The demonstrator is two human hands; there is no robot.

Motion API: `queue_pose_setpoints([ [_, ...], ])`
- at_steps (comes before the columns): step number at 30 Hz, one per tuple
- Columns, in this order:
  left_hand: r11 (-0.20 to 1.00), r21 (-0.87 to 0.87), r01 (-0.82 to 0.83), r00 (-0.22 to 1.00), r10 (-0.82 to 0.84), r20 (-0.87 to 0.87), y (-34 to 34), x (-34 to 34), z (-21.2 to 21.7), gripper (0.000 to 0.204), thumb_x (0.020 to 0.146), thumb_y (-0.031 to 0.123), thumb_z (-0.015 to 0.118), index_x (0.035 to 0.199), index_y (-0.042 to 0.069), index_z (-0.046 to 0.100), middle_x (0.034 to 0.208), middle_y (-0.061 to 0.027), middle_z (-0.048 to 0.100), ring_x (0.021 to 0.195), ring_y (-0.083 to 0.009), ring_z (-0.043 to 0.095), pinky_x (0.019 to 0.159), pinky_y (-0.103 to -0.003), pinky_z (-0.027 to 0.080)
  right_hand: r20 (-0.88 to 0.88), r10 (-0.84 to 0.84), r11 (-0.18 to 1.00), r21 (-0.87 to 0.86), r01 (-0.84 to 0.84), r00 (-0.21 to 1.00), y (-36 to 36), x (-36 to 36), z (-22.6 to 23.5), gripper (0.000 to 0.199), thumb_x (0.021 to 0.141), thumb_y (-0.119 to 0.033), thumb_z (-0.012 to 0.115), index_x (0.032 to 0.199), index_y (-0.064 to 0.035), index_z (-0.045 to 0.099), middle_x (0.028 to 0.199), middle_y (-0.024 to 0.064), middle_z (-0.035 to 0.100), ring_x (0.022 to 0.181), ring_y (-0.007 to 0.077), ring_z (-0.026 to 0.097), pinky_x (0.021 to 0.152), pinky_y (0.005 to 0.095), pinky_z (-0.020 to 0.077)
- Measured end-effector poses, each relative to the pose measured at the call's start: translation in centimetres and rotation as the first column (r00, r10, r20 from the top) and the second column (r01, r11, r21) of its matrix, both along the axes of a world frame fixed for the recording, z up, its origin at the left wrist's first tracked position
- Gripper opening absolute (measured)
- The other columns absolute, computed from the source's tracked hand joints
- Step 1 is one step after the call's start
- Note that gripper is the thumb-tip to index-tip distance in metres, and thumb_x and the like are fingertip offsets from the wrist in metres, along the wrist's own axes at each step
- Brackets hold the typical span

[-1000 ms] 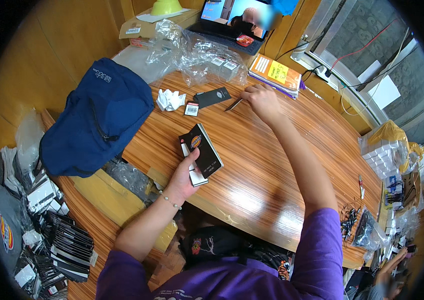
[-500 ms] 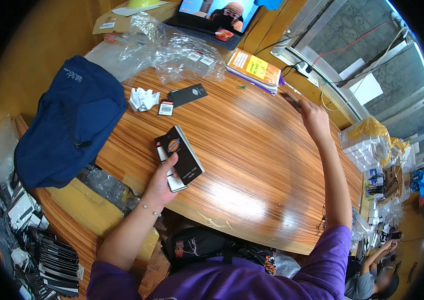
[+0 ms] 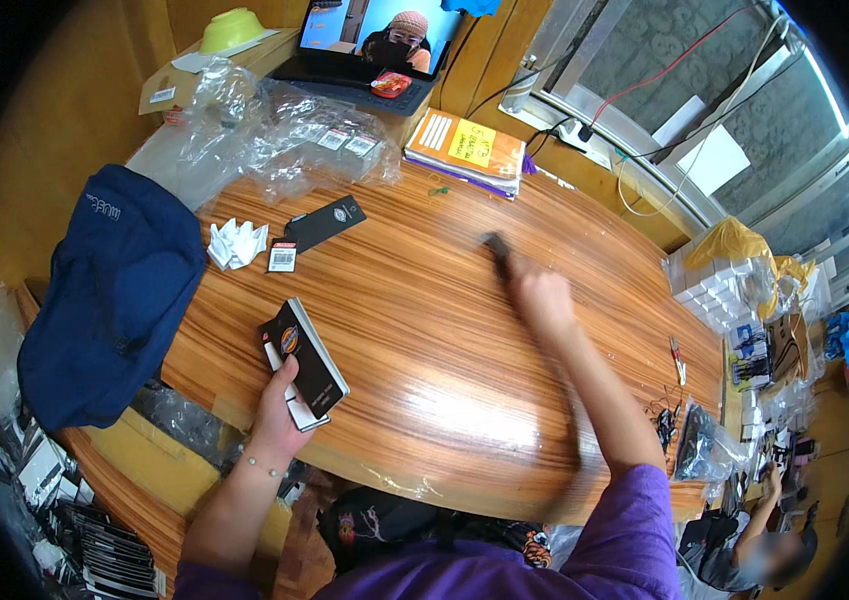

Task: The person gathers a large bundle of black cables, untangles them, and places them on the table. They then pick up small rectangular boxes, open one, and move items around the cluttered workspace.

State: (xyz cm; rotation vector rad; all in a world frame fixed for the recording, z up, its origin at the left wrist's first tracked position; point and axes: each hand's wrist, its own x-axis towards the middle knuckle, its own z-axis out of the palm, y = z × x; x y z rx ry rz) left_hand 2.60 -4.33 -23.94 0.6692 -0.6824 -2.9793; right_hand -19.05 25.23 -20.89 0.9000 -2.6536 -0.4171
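Over striped wooden table point(image 3: 415, 340), left fingers point(image 3: 290, 371) clamped on black tags point(image 3: 314, 376), right fingers point(image 3: 519, 268) pinching blurred item point(image 3: 497, 246), window point(image 3: 645, 75) beyond.

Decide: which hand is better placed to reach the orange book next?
The right hand, probably: it's nearer the orange book, though holding a blurred dark thing; the left hand, farther off, holds a black-covered stack.

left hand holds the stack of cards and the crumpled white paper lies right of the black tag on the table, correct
Wrong side: the head view shows the crumpled white paper left of the black tag on the table, not right; the left hand does hold the stack of cards.
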Motion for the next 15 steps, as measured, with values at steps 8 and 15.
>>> queue_pose_setpoints([
  [8,1.000,-0.027,0.007,0.999,-0.005,0.054,-0.1,0.3,-0.7,0.036,0.079,0.032,0.064,0.108,0.012,0.055,0.096,-0.0030,0.062,0.081,-0.0179,0.061,0.065,-0.033,0.050,-0.128,-0.057,0.972,-0.233,0.026,0.990,3.6,-6.8,1.9,0.019,0.077,-0.010,0.055,0.095,-0.0137,0.058,0.076,0.0091,0.057,0.060,0.0263,0.060,0.050,0.0369,0.0483],
  [15,0.999,-0.044,0.014,1.000,-0.014,-0.006,0.1,0.1,-0.1,0.039,0.078,0.031,0.066,0.107,0.008,0.054,0.094,-0.0035,0.060,0.077,-0.0164,0.060,0.063,-0.031,0.051,-0.235,-0.039,0.977,-0.214,-0.012,0.971,5.7,-8.1,1.8,0.015,0.072,-0.009,0.056,0.085,-0.0154,0.059,0.075,0.0032,0.055,0.071,0.0211,0.057,0.061,0.0348,0.0456],
])
